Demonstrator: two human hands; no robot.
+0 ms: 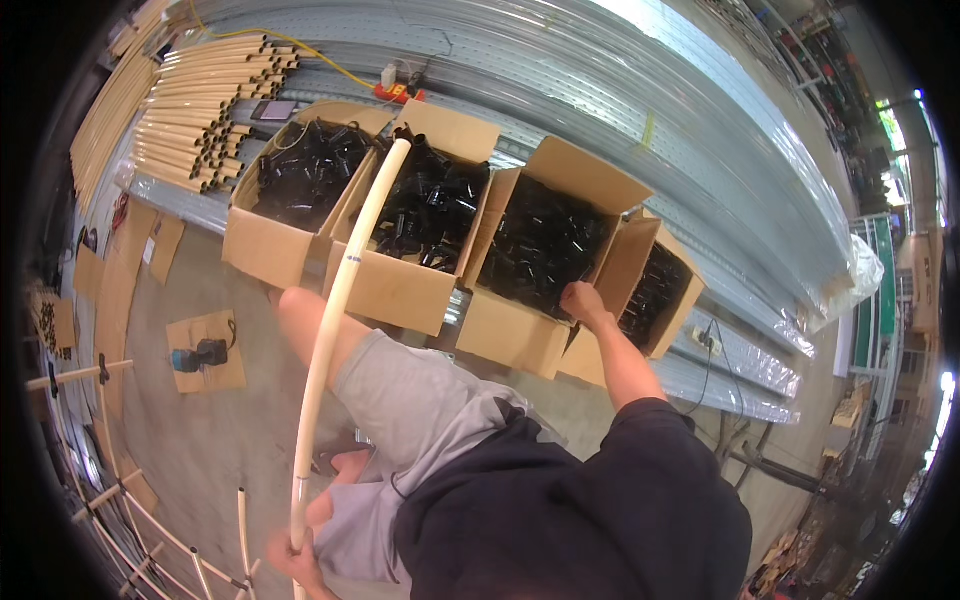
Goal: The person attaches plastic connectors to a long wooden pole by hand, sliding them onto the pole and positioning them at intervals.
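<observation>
My left hand [298, 562] is closed around the lower part of a long beige tube [337, 300]. This tube slants up in front of my knee, its black-rimmed top end over a cardboard box [395, 290] full of black fittings [432, 200]. My right hand [580, 301] is closed at the near right corner of another cardboard box [510, 335], which holds a heap of small black parts [540, 240]. Whatever is between those fingers is hidden. Similar open boxes with black parts stand at either end of the row.
Many beige tubes [190, 115] are stacked at the far left. Long plastic-wrapped metal lengths [520, 80] lie behind the boxes, with a red power strip [398, 93] on them. A cordless drill [200, 355] rests on cardboard. Joined tube framework [105, 370] stands at lower left.
</observation>
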